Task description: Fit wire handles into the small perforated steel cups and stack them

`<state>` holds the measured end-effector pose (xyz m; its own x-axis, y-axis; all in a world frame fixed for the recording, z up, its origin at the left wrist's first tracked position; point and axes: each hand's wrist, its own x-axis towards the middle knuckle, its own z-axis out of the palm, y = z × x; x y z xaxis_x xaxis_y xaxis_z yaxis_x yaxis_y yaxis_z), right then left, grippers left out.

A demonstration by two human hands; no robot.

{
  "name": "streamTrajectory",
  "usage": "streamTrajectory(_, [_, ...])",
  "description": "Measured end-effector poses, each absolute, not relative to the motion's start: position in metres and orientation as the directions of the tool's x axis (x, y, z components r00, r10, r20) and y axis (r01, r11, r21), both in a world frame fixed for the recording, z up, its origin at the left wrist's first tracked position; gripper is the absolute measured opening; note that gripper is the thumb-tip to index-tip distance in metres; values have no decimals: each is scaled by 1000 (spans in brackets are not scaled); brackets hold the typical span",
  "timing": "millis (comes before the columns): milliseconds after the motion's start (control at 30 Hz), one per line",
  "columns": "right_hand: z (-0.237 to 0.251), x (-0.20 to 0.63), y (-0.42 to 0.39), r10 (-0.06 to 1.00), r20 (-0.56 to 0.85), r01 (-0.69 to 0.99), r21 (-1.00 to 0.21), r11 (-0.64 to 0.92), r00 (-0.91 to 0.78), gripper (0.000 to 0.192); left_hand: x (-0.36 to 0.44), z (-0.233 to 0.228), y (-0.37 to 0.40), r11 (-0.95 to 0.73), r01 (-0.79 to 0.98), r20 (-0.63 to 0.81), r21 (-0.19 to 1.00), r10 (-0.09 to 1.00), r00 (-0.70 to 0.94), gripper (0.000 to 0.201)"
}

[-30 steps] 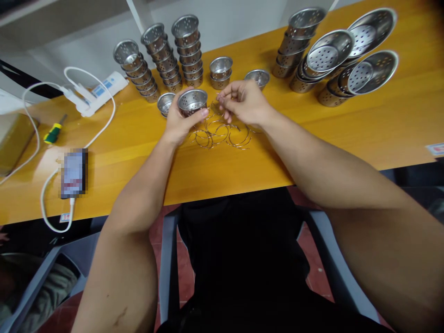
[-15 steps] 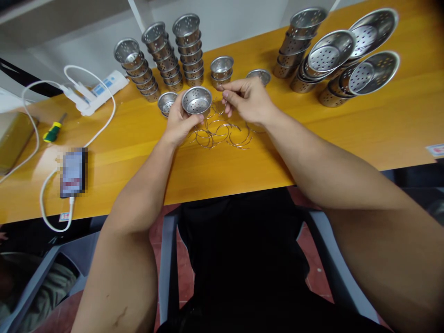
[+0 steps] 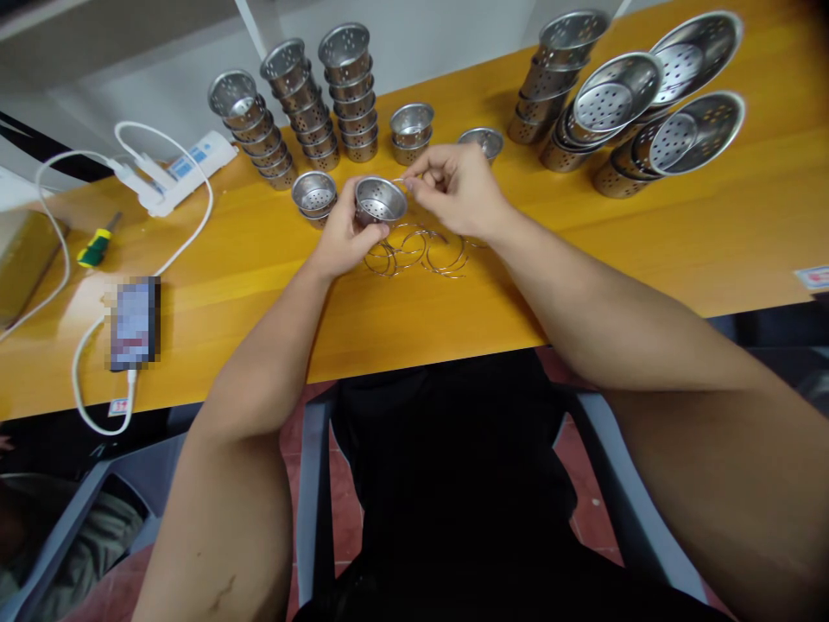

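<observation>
My left hand is closed on a small perforated metal cup, its mouth tilted toward me. Right beside that cup's rim, my right hand pinches a thin piece of wire, whose tip reaches the rim; I cannot tell whether it passes through a hole. Several curved wires lie on the table just below both hands. To the left of my left hand stand short nested cups. Behind my right hand a single cup is partly hidden.
Tall stacks of perforated cups line the back, with more stacks and wider bowls at the right. Leftward lie a power strip with white cables, a green and yellow screwdriver and a phone on the wooden table.
The held cup has moved slightly right and down, toward my right hand. My right hand has brought the wire's tip to the cup's rim.
</observation>
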<state>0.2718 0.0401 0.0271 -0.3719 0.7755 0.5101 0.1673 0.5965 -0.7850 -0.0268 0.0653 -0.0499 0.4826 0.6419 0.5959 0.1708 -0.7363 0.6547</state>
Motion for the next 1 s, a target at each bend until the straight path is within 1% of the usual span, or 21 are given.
streamTrajectory(67, [27,269,34,798,480,217,-790,574,-364,34,-25,-48,62,-755,182,607,630,625,491,92])
streamTrajectory(233, [29,265,28,834,440,276,-801,532,-333,36,-23,-48,59,-776,197,610,599,602,515,101])
streamTrajectory(300, [30,266,27,831,440,270,-801,534,-340,38,-23,-48,58,-775,199,604,599,601,524,101])
streamTrajectory(400, [30,266,27,833,432,259,-809,527,-346,42,-22,-46,55,-774,207,596,598,602,531,95])
streamTrajectory(500, [30,266,26,841,418,246,-824,510,-344,45,-21,-42,52,-767,249,576,592,619,534,93])
streamTrajectory(700, [32,264,23,864,382,194,-868,458,-328,51,-17,-31,40,-734,274,562,621,661,497,105])
streamTrajectory(867, [29,257,19,859,403,164,-868,468,-315,49,-11,-20,31,-731,311,559,607,672,486,124])
streamTrajectory(933, [30,253,16,867,392,171,-874,456,-308,47,-7,-17,28,-723,329,563,607,684,465,125])
streamTrajectory(1000, [33,250,12,879,372,174,-884,433,-300,45,-5,-17,27,-715,334,565,615,694,446,121])
